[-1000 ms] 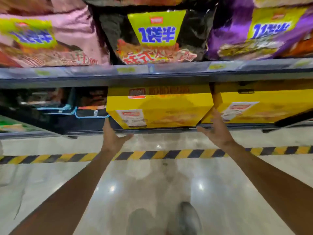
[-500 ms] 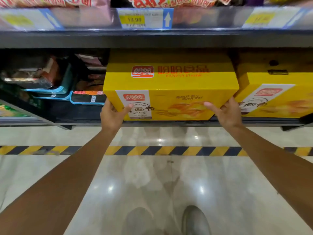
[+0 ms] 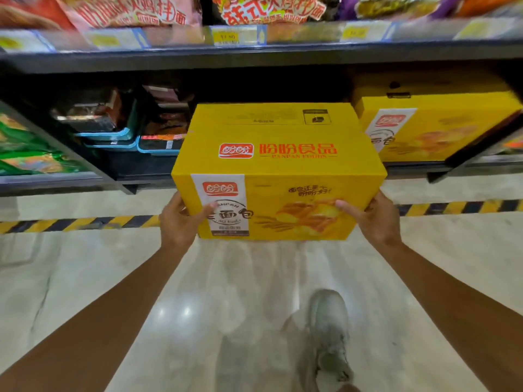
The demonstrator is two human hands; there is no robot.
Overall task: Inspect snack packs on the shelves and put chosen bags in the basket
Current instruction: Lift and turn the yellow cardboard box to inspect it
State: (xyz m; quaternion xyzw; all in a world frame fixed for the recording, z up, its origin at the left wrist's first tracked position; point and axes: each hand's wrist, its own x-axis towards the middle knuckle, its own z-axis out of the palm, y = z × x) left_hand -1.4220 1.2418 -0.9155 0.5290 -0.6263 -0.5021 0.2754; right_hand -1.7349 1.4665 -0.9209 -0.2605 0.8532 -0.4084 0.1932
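Note:
A large yellow bread carton with red lettering is held out in front of the bottom shelf, over the floor. My left hand grips its lower left corner, thumb across the white label. At the lower right corner my right hand grips it, thumb lying on the front face. A second yellow carton of the same kind stays on the bottom shelf to the right. No basket is in view.
The upper shelf edge with price tags carries noodle bags. On the bottom shelf left are blue-rimmed trays and green packs. A yellow-black floor stripe runs below. My grey shoe stands on the glossy floor.
Both hands closed on the yellow carton and drew it out of the bottom shelf toward me. The view dropped lower.

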